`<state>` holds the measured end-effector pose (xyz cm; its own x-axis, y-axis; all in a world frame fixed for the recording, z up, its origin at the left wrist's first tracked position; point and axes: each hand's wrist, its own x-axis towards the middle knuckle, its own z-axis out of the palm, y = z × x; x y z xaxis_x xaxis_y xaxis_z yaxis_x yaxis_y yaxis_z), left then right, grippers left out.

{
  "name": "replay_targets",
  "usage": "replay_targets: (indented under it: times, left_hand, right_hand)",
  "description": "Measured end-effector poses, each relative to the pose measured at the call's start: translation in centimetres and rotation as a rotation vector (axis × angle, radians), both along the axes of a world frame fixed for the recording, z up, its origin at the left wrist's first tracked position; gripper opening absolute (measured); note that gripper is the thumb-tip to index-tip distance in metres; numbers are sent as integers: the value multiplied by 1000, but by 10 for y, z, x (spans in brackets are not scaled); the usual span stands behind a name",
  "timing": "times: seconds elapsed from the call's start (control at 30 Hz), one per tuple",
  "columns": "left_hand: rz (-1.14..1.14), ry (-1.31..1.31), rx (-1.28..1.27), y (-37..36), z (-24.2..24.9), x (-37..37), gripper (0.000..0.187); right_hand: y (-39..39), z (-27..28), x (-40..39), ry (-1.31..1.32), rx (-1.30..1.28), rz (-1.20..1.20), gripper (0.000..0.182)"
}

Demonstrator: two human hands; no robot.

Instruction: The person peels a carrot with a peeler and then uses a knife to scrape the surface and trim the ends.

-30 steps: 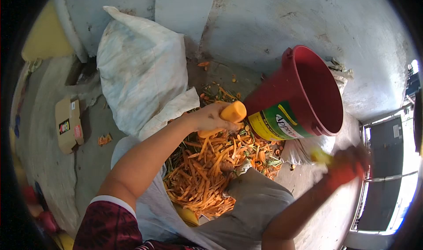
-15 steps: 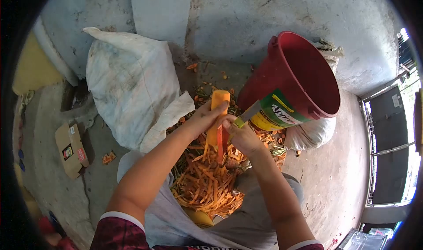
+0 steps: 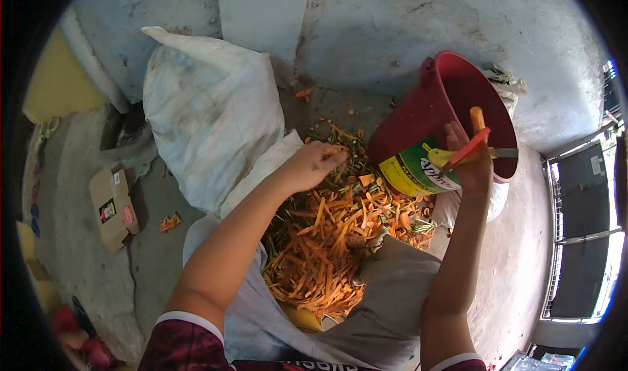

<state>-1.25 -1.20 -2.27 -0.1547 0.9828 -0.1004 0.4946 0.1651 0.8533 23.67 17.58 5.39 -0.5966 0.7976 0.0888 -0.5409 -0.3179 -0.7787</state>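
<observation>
My right hand point(image 3: 472, 168) is raised at the mouth of the dark red bucket point(image 3: 409, 103). In it are a red peeler point(image 3: 466, 150) and a knife with a yellow-green handle point(image 3: 441, 156), the blade pointing right. A peeled carrot point(image 3: 478, 118) shows just beyond the peeler, overlapping the bucket's opening. Lower and to the left, my left hand point(image 3: 313, 166) has its fingers curled over the far edge of the heap of carrot peelings point(image 3: 320, 253). Something orange shows at its fingertips, and I cannot tell what it is.
A large white sack point(image 3: 212, 116) stands on the left against the wall. Flattened cardboard point(image 3: 112, 207) lies on the floor farther left, with a small wrapper point(image 3: 171, 222) beside it. Another white sack point(image 3: 497, 204) sits behind the bucket. My legs flank the peelings.
My hands have parted. The right one moved up and right to the bucket with the knife and peeler, and the carrot is there too. The left one let go of the carrot.
</observation>
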Motion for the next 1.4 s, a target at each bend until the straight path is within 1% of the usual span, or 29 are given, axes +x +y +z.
replay_targets:
  times: [0.03, 0.07, 0.1, 0.13, 0.17, 0.23, 0.3, 0.33, 0.43, 0.47, 0.53, 0.57, 0.6, 0.63, 0.67, 0.73, 0.77, 0.87, 0.9, 0.97, 1.03, 1.1, 1.2, 1.3, 1.33, 1.4]
  left_hand:
    - [43, 9, -34, -1, 4, -6, 48]
    - [87, 19, -70, -7, 24, -13, 46]
    - [132, 31, -107, -13, 35, -18, 43]
    - [237, -4, 29, -16, 14, -27, 39]
    - [255, 96, 57, -24, 14, -34, 38]
    - [291, 297, 113, -40, 20, -49, 37]
    - [348, 104, 29, -61, 37, -66, 34]
    - [374, 6, -15, -67, 41, -72, 33]
    - [251, 98, -292, -58, 27, -80, 29]
    - [82, 37, -233, -52, -18, -83, 26]
    - [-246, -44, -407, -36, -48, -53, 24]
    - [-265, -171, -599, -30, -72, -42, 25]
    - [-227, -274, -737, -32, -102, -37, 31]
    - [-110, -220, -908, -37, -137, -35, 30]
    - [9, -167, -1073, -45, -168, -33, 29]
    - [306, -183, -1031, -76, -210, -32, 27]
    - [452, -190, -1003, -79, -206, -27, 26]
    - [912, -761, -666, -68, -192, -16, 27]
    - [943, -829, -596, -65, -198, -23, 28]
    - [1003, -960, -454, -59, -218, -63, 31]
    - [788, -1305, -280, -72, -237, -118, 26]
    - [1458, -1523, 141, -42, -190, -107, 19]
    - [1578, -1578, 232, -33, -179, -119, 26]
    - [1555, -1427, 389, -40, -205, -93, 21]
    - [1523, -1254, 344, -41, -216, -82, 20]
    - [1405, -966, 122, -43, -225, -53, 21]
  right_hand:
    - [-8, 1, -9, -27, -9, 40, 39]
    - [-21, 6, -23, -62, -45, 63, 29]
    - [-29, 9, -32, -134, -3, 86, 27]
    - [-36, 10, -38, -204, 37, 107, 26]
    - [-45, 12, -43, -274, 76, 126, 25]
    - [-63, 20, -53, -476, 237, -9, 25]
    - [-69, 20, -55, -686, 422, -106, 27]
    - [-74, 22, -58, -738, 481, -147, 26]
    - [-70, 17, -60, -683, 497, -107, 25]
    - [-70, 15, -61, -695, 496, -104, 24]
    - [-72, 11, -65, -716, 496, -98, 22]
    - [-73, 11, -66, -751, 522, -77, 21]
    - [-75, 13, -67, -786, 548, -56, 21]
    - [-77, 13, -67, -824, 576, -37, 20]
    - [-79, 13, -68, -755, 542, -25, 19]
    - [-78, 14, -65, -803, 620, -31, 18]
    - [-76, 14, -63, -827, 660, -37, 18]
    - [-68, 10, -57, -897, 699, -94, 19]
    - [-67, 11, -56, -921, 701, -105, 20]
    - [-64, 10, -57, -939, 687, -104, 21]
    - [-59, 6, -56, -932, 714, -115, 22]
    - [-58, 9, -56, -923, 711, -138, 22]
    - [-55, 7, -56, -877, 711, -154, 21]
    - [-53, 6, -57, -901, 689, -157, 20]
    - [-53, 7, -57, -923, 677, -157, 20]
    - [-57, 8, -60, -940, 656, -124, 19]
